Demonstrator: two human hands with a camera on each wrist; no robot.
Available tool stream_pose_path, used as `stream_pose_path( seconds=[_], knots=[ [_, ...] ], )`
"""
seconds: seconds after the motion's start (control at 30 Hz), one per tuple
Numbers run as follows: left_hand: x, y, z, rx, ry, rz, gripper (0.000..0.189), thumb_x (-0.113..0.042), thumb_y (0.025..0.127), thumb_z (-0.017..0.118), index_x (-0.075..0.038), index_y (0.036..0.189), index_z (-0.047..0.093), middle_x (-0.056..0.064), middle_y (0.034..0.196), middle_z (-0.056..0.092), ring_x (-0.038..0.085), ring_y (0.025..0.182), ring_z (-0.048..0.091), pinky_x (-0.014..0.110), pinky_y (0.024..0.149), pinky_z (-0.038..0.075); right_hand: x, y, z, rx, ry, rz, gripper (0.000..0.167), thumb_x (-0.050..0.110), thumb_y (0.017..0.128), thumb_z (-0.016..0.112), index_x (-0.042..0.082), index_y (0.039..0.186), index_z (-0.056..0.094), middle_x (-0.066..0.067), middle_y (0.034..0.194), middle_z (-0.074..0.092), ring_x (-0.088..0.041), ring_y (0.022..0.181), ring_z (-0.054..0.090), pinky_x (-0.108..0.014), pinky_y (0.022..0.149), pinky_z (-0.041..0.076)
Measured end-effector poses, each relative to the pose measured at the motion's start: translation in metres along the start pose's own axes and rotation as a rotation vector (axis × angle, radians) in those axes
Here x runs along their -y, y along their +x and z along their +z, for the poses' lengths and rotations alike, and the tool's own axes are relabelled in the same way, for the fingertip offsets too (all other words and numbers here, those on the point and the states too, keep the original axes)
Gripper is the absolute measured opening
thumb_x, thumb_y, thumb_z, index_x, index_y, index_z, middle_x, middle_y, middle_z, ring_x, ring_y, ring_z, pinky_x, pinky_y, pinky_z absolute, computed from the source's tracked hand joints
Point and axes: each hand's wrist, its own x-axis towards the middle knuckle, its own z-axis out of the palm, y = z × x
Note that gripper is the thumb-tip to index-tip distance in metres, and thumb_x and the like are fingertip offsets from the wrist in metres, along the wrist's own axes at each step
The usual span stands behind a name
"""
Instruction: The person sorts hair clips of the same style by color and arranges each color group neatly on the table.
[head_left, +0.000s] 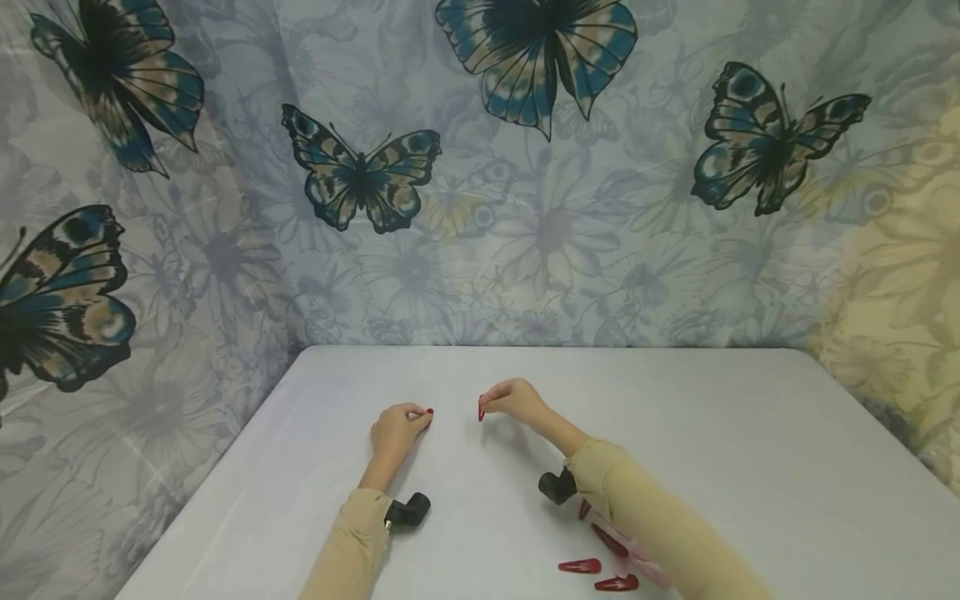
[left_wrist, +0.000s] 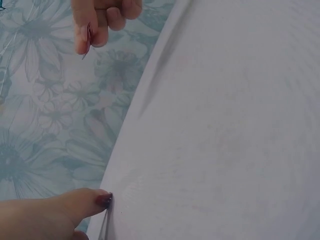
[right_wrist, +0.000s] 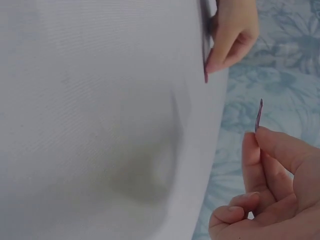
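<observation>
"What's held?"

"A red clip (head_left: 481, 412) above the table (head_left: 712, 433), toward its far edge, pinched in the right hand (head_left: 516, 402); the left hand (head_left: 394, 430) pinches another clip (head_left: 431, 412), low by the surface. Loose clips (head_left: 580, 566) lie toward the near edge."

"The danger?"

"A slack pinch could drop either; the right sleeve (head_left: 652, 512) might sweep the loose ones."

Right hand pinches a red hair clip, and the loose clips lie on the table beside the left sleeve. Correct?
Not quite: the loose clips lie on the table beside the right sleeve, as the head view shows. The right hand does pinch a red hair clip.
</observation>
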Motion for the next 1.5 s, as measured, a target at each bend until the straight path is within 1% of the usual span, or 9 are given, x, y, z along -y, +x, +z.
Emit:
stream_pose_path(
  seconds=[0.1,0.23,0.53,0.77,0.87,1.07,1.2,1.33,1.5],
  knots=[
    [-0.001,-0.001,0.001,-0.006,-0.015,0.017,0.013,-0.029,0.076,0.070,-0.017,0.079,0.071,0.001,0.078,0.066,0.015,0.058,0.053,0.028,0.050,0.037,-0.001,0.003,0.004,-0.019,-0.003,0.010,0.007,0.004,0.076,0.067,-0.001,0.081,0.069,-0.006,0.083,0.066,-0.017,0.085,0.059,-0.032,0.075,0.043],
    [-0.003,-0.003,0.003,-0.017,-0.034,0.014,0.011,-0.027,0.075,0.070,-0.016,0.077,0.071,0.000,0.074,0.065,0.011,0.051,0.047,0.028,0.047,0.035,-0.001,0.005,0.008,-0.036,-0.011,0.018,0.006,0.004,0.075,0.068,-0.001,0.079,0.069,-0.005,0.080,0.066,-0.017,0.085,0.058,-0.032,0.075,0.042],
    [-0.007,0.000,0.011,-0.001,-0.031,0.011,0.010,-0.027,0.074,0.071,-0.017,0.073,0.070,-0.003,0.070,0.063,0.010,0.050,0.044,0.028,0.048,0.035,-0.001,0.012,0.017,-0.067,-0.034,0.000,0.004,0.002,0.075,0.068,-0.002,0.077,0.069,-0.006,0.078,0.066,-0.016,0.080,0.059,-0.031,0.073,0.043],
    [-0.003,0.002,0.007,-0.037,-0.038,-0.013,0.009,-0.026,0.073,0.072,-0.017,0.072,0.070,-0.003,0.068,0.062,0.012,0.051,0.046,0.030,0.049,0.036,-0.002,0.020,0.034,-0.024,-0.036,-0.074,0.005,0.000,0.075,0.067,-0.004,0.078,0.068,-0.008,0.079,0.066,-0.017,0.079,0.060,-0.029,0.072,0.044],
    [-0.002,0.002,0.004,-0.041,-0.038,-0.010,0.009,-0.026,0.073,0.072,-0.017,0.072,0.070,-0.002,0.071,0.064,0.011,0.052,0.048,0.030,0.050,0.036,-0.002,0.023,0.040,-0.036,-0.035,-0.079,0.005,-0.001,0.075,0.068,-0.004,0.078,0.068,-0.009,0.078,0.066,-0.016,0.077,0.061,-0.029,0.073,0.044],
    [-0.003,0.003,-0.002,-0.041,-0.043,-0.005,0.010,-0.026,0.074,0.072,-0.016,0.073,0.071,-0.002,0.070,0.063,0.010,0.049,0.044,0.029,0.047,0.035,0.000,0.029,0.047,-0.075,-0.064,-0.054,0.006,0.004,0.074,0.070,0.000,0.078,0.070,-0.007,0.080,0.067,-0.015,0.077,0.059,-0.028,0.070,0.044],
    [-0.004,0.005,-0.001,-0.032,-0.042,-0.011,0.011,-0.027,0.074,0.072,-0.017,0.074,0.071,-0.003,0.068,0.062,0.010,0.048,0.042,0.028,0.047,0.034,-0.003,0.031,0.050,-0.102,-0.098,-0.065,0.005,0.003,0.073,0.070,0.000,0.077,0.070,-0.006,0.078,0.067,-0.016,0.078,0.059,-0.028,0.070,0.044],
    [-0.002,0.003,0.002,-0.007,-0.051,-0.026,0.011,-0.028,0.074,0.071,-0.017,0.073,0.071,-0.004,0.067,0.061,0.010,0.049,0.041,0.028,0.047,0.033,-0.007,0.029,0.055,-0.109,-0.122,-0.082,0.004,0.001,0.072,0.071,0.000,0.075,0.070,-0.006,0.076,0.066,-0.018,0.080,0.059,-0.029,0.071,0.044],
    [0.000,0.003,0.001,-0.024,-0.053,-0.028,0.011,-0.027,0.073,0.072,-0.016,0.074,0.071,-0.002,0.071,0.064,0.010,0.051,0.045,0.029,0.049,0.035,-0.007,0.032,0.061,-0.099,-0.160,-0.125,0.004,0.001,0.071,0.071,0.001,0.074,0.071,-0.004,0.077,0.067,-0.018,0.080,0.059,-0.028,0.072,0.043]
  ],
)
